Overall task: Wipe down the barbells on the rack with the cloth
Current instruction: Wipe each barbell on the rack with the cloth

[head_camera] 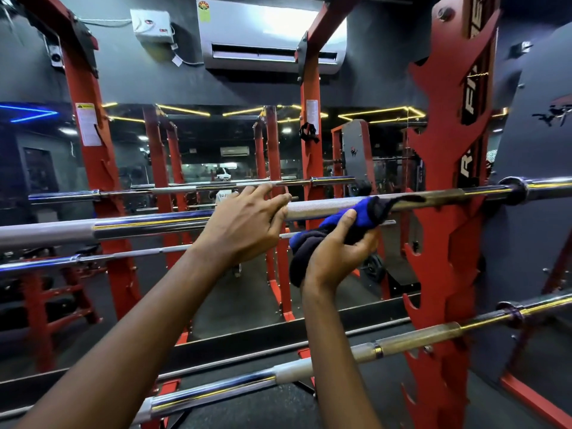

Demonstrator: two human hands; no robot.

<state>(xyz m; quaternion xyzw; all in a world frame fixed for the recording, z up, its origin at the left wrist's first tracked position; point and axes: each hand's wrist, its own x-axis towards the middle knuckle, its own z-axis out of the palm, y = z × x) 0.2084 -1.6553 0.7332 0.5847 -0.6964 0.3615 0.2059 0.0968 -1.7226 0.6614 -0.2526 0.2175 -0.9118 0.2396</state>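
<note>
1. Nearest, a lower barbell [309, 368] runs from lower left up to the right, resting in a hook of the red rack post [445, 243] on the right.
2. Two bare forearms reach up from the near left over that bar.
3. The right hand [337, 252] holds a bunched blue and black cloth [340, 226] in a closed grip, thumb on top; the cloth's upper end is pressed against the upper barbell [322, 209] right of centre.
4. The left hand [244, 221] rests on the same upper barbell just left of the cloth, its grip loose, fingers curled over the bar.
5. Farther back a mirror [216, 168] on the wall reflects the rack and bars.
6. Above it hangs an air conditioner [272, 35].
</note>
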